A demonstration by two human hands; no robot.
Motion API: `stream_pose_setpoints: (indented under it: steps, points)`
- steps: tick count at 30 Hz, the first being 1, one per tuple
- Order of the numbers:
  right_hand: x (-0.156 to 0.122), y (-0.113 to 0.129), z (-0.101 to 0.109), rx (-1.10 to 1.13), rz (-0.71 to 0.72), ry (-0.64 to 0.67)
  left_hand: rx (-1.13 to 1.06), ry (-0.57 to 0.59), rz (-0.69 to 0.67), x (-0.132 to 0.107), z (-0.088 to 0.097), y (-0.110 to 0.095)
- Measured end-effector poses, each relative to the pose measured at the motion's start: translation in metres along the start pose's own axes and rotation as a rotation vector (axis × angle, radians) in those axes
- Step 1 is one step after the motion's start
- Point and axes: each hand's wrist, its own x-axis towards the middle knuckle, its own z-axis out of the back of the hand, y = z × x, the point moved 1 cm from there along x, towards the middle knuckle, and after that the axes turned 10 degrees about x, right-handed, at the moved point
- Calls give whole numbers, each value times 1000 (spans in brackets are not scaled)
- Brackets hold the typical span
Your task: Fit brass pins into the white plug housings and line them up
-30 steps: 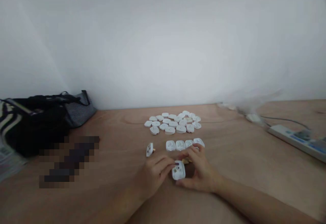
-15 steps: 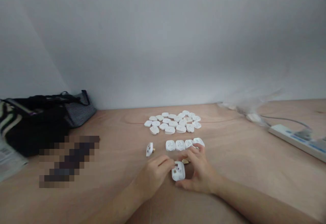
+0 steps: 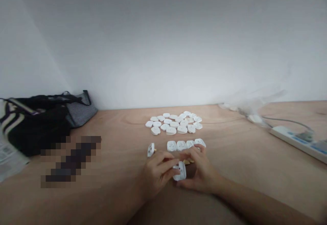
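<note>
A white plug adapter [image 3: 182, 171] with brass-coloured pins is between my hands, its holed face turned toward me. My right hand [image 3: 200, 170] grips it by the edges, thumb below and fingers above, with the pins pointing into the palm side. My left hand [image 3: 162, 172] has its thumb and fingers closed at the left part of the face, covering some of it; whether a small part is pinched there is hidden. Just beyond my hands a row of similar adapters [image 3: 181, 146] lies face up. Another adapter [image 3: 151, 149] stands on its side near my left hand, pins to the right.
Farther back, a cluster of several white pieces [image 3: 174, 124] is spread on the wooden table [image 3: 122, 156]. A power strip [image 3: 301, 141] and clear plastic bag [image 3: 252, 107] are at the right. A black bag [image 3: 38, 126] and a blurred-out dark object [image 3: 74, 160] are at the left.
My left hand has shifted right and its fingers now reach over the adapter's face. The adapter has turned slightly in my right hand. The other pieces keep their places.
</note>
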Motion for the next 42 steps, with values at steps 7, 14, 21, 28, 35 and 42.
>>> stream_pose_setpoints:
  steps: [7, 14, 21, 28, 35, 42]
  points:
    - [-2, -6, 5, -38, -4, 29, -87, 146, 50, 0, 2, 8]
    - [-2, -7, 2, 16, 17, 19, -149, 154, -18, 1, -3, 6]
    - [2, -14, 30, -104, -44, 128, -61, 106, 86, -6, -7, 11]
    - [2, -28, 40, -203, -76, 233, -95, 157, 120, -8, -10, 13]
    - [1, -28, 29, -213, -120, 176, -93, 168, 145, -5, -8, 9]
    - [1, -17, 28, 23, -142, 28, -89, 175, 128, -5, -7, 8]
